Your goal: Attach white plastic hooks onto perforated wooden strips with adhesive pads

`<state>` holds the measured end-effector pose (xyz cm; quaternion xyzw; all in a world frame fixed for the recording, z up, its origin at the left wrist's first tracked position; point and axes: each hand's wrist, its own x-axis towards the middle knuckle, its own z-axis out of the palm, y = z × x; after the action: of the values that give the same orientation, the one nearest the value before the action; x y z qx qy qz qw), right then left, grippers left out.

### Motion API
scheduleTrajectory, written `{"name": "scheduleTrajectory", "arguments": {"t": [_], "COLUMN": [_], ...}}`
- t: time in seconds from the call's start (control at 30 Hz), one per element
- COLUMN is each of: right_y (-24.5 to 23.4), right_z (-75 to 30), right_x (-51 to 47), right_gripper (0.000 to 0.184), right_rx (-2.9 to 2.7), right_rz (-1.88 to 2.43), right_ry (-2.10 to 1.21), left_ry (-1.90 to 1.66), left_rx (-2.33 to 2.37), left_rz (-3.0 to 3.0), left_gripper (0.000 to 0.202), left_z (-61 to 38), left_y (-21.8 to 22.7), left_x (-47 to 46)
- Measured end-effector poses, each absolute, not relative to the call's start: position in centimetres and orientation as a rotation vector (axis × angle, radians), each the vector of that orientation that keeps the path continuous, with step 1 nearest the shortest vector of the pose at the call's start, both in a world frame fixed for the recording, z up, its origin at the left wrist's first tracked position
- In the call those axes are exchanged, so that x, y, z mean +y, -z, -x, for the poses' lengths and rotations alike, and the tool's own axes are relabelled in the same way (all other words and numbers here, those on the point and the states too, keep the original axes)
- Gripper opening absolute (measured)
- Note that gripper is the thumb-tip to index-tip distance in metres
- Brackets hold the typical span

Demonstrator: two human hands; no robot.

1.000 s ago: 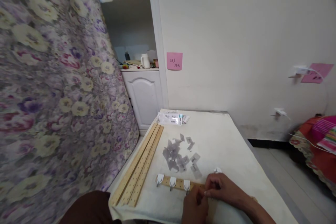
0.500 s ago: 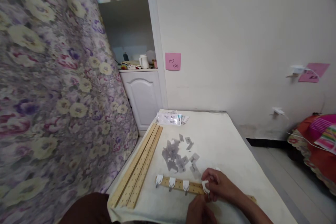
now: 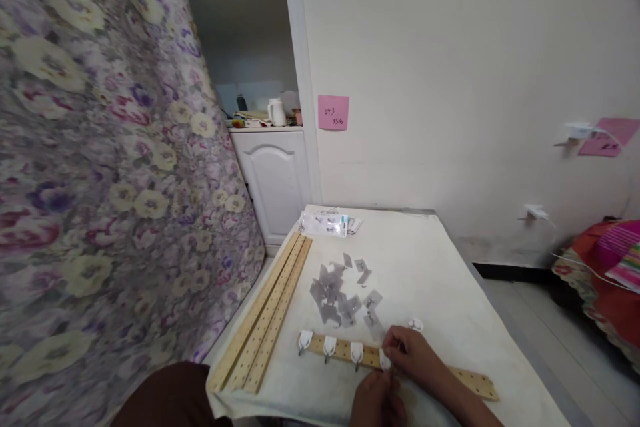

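A light wooden strip with rows of holes (image 3: 343,348) lies crosswise near the table's front edge. Three white hooks with metal prongs, such as the middle one (image 3: 329,347), sit along its left part. A fourth white hook (image 3: 385,359) is on the strip between my hands. My right hand (image 3: 413,355) reaches over the strip, its thumb and fingers closed on that hook's upper right side. Just below, my left hand (image 3: 376,400) has its fingertips pinched at the hook's lower end, partly hiding it. Beyond my right hand lies a round white piece (image 3: 415,325).
Several greyish clear film squares (image 3: 330,290) lie scattered mid-table. Long perforated wooden strips (image 3: 273,313) run along the left edge. Clear packaging (image 3: 325,223) rests at the far end of the cloth-covered table (image 3: 400,247). A floral curtain (image 3: 125,180) hangs at left.
My right hand has shifted slightly left on the fourth hook, and my left fingertips have come up to its lower end. The round white piece now shows more fully. The view has shifted slightly.
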<state>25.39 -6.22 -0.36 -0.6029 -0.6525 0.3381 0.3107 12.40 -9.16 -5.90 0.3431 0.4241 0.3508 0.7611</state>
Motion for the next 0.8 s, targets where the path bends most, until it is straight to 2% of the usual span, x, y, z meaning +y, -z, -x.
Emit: {"name": "scheduleTrajectory", "arguments": {"t": [0.33, 0.8], "right_y": [1.0, 1.7], "right_z": [-25.1, -25.0], "right_x": [-6.1, -6.2], "right_gripper": [0.012, 0.012], "right_rx": [-1.784, -1.797], "right_rz": [1.675, 1.722], "right_ry": [-0.754, -0.695], "left_ry": [-0.749, -0.727], "left_rx": [0.911, 1.14], "left_rz": [-0.688, -0.696], "left_gripper": [0.049, 0.049], "left_z": [-12.3, -13.0], "left_y": [6.2, 5.1], "left_x": [-9.0, -8.9]}}
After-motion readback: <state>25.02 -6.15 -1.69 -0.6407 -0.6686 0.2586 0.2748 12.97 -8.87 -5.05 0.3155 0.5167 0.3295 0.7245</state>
